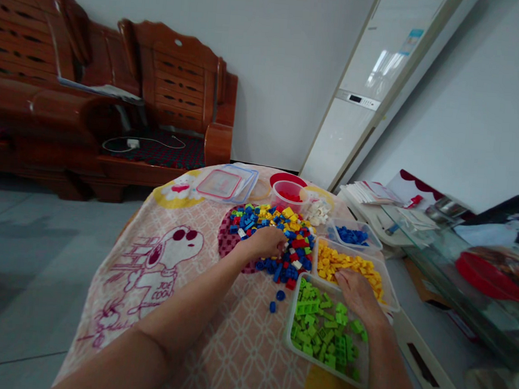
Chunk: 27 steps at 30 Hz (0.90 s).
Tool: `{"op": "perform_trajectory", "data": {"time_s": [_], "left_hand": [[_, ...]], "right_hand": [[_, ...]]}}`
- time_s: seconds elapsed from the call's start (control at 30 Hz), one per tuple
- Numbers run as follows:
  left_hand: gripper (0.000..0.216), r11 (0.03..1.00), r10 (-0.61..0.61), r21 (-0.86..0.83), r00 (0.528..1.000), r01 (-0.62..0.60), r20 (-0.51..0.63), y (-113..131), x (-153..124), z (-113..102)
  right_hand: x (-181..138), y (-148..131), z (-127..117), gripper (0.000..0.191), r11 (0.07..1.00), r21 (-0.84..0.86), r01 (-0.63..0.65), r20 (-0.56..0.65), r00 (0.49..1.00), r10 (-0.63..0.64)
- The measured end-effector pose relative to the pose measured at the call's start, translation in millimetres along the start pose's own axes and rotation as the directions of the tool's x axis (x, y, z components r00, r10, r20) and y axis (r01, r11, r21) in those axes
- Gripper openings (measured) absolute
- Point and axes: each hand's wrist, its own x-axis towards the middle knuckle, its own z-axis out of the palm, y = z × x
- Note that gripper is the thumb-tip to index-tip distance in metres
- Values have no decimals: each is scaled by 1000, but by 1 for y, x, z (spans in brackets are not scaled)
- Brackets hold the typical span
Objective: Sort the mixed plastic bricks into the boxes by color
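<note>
Taking the mixed heap of small plastic building bricks (278, 238) in blue, yellow, red and white as my landmark, the clear rectangular tub of green bricks (327, 329) sits nearest me, just right of and below the heap on the counter (238, 349), which is draped in a pink cartoon-dog cloth. My right hand (359, 292) rests palm down across the edge between that tub and the clear tub of yellow bricks (352, 268) beside the heap; its fingers lie loosely spread, and I cannot tell whether anything is under them. My left hand (267, 242) is on the near-left side of the heap, fingers curled down into the bricks, though what they pinch is hidden. To sort cleanly, I judge it best to lift one colour at a time and keep the tub rims clear. Beyond the heap stand a small blue-brick tub (350, 234), a round red-brick tub (289, 194) and stacked lids (227, 183), all too small to read in detail.
</note>
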Motion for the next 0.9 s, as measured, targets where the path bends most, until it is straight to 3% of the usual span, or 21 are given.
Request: {"op": "perform_trajectory", "data": {"time_s": [0.1, 0.23, 0.43, 0.57, 0.63, 0.77, 0.9], "left_hand": [[11, 972, 9, -234, 999, -21, -53, -1, -1, -7], [15, 828, 29, -554, 994, -83, -106, 6, 1, -6], [22, 631, 20, -765, 989, -128, -149, 31, 9, 22], [24, 478, -16, -874, 993, -92, -113, 50, 11, 39], [26, 480, -28, -873, 993, -86, -114, 57, 12, 45], [33, 583, -14, -804, 988, -115, -151, 64, 13, 51], [36, 665, 31, -729, 981, -162, -190, 59, 12, 42]], "right_hand": [[0, 0, 0, 37, 1000, -13, 7, -8, 1000, -7], [-1, -1, -1, 37, 1000, 3, 6, -14, 1000, -6], [0, -2, -1, 37, 999, 17, -42, 24, 999, 42], [1, -1, -1, 37, 999, 15, -42, 16, 999, 42], [1, -1, -1, 38, 1000, 10, -27, 18, 999, 27], [1, -1, -1, 38, 1000, 4, -31, 21, 999, 31], [1, -2, -1, 37, 999, 24, -45, 14, 999, 45]]}}
